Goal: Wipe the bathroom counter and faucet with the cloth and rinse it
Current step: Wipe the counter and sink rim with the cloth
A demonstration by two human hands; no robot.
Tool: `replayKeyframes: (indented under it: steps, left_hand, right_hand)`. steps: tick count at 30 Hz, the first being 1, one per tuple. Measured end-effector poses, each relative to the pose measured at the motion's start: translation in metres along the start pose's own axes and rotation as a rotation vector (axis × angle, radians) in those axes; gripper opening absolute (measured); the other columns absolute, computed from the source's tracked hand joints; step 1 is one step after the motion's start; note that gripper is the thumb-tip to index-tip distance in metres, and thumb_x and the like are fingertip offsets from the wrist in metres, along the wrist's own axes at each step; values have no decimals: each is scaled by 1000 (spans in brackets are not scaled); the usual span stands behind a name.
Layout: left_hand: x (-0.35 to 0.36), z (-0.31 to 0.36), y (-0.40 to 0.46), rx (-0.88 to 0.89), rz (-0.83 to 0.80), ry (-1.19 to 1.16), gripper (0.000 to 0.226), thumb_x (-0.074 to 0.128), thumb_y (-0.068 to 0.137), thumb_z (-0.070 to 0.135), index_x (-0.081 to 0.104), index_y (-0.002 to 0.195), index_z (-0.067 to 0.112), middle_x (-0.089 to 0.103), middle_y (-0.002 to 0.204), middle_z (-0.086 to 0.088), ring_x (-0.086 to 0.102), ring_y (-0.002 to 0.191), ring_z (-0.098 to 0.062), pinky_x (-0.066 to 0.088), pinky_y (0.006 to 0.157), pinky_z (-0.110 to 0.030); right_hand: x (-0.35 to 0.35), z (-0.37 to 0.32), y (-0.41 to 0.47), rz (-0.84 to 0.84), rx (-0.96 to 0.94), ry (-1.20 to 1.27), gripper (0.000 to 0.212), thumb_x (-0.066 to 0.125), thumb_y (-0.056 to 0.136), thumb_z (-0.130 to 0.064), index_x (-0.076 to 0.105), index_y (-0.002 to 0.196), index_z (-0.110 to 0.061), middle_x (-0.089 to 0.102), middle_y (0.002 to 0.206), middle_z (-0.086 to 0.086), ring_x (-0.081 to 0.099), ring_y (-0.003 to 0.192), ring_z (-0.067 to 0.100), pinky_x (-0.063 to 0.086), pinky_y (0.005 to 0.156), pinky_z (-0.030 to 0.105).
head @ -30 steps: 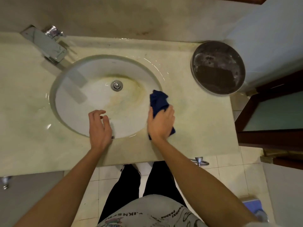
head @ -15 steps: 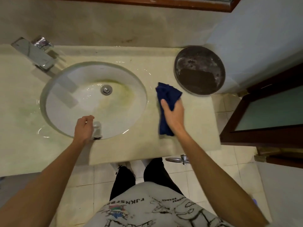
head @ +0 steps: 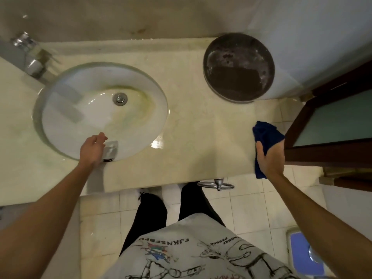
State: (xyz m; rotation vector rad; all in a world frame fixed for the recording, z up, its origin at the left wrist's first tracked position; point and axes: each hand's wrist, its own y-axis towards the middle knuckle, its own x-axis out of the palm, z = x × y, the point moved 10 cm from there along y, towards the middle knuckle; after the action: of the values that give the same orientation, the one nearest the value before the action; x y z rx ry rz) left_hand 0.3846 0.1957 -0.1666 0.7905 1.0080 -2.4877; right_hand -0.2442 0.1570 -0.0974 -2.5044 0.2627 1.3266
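The pale stone counter holds a white oval sink with a chrome drain. The chrome faucet stands at the sink's back left. My right hand grips a dark blue cloth and holds it down at the counter's right edge, near the front corner. The cloth sticks out beyond my fingers and hangs a little over the front edge. My left hand rests on the sink's front rim with loosely bent fingers and holds nothing.
A dark round metal basin sits on the counter's back right, against a white wall. A dark wood-framed door is close to the right of the cloth. A chrome towel ring hangs under the counter's front. Tiled floor lies below.
My right hand has slid the cloth from beside the sink rightward across the counter to its right edge. My left hand has stayed on the sink's front rim.
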Motion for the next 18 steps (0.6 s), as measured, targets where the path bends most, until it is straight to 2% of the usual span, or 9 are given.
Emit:
replayKeyframes:
  steps: [5, 8, 10, 13, 18]
  left_hand:
    - [6, 3, -3, 43, -69, 10, 57, 35, 103, 53, 70, 113, 9, 68, 122, -16, 62, 111, -34, 45, 106, -51]
    - [4, 4, -5, 66, -108, -24, 60, 32, 105, 53, 71, 112, 9, 69, 121, -16, 62, 113, -34, 46, 106, -52]
    - [3, 5, -4, 69, -125, -47, 59, 31, 107, 50, 71, 113, 8, 69, 122, -15, 63, 114, -32, 46, 107, -50]
    - [3, 4, -2, 67, -149, -89, 57, 31, 108, 48, 71, 116, 8, 69, 122, -12, 61, 115, -30, 46, 107, -49]
    - [1, 1, 4, 61, -157, -187, 54, 30, 107, 48, 70, 114, 12, 68, 121, -6, 61, 114, -24, 44, 102, -39]
  right_hand:
    - [18, -19, -26, 43, 81, -51, 67, 57, 102, -40, 31, 150, -1, 50, 140, 20, 51, 125, 36, 39, 100, 34]
    - [53, -47, -51, 65, 86, -62, 71, 53, 97, -54, 35, 145, -5, 54, 133, 16, 55, 117, 33, 39, 93, 31]
    - [73, -74, -69, 115, 118, -32, 62, 59, 97, -46, 40, 138, -3, 56, 127, 16, 58, 111, 34, 39, 88, 30]
    - [105, -126, -102, 161, 132, -10, 51, 61, 98, -40, 45, 129, -2, 58, 118, 16, 60, 101, 33, 48, 84, 38]
    - [178, -223, -160, 130, 89, -45, 52, 62, 96, -37, 49, 127, 2, 57, 116, 17, 59, 100, 37, 51, 87, 47]
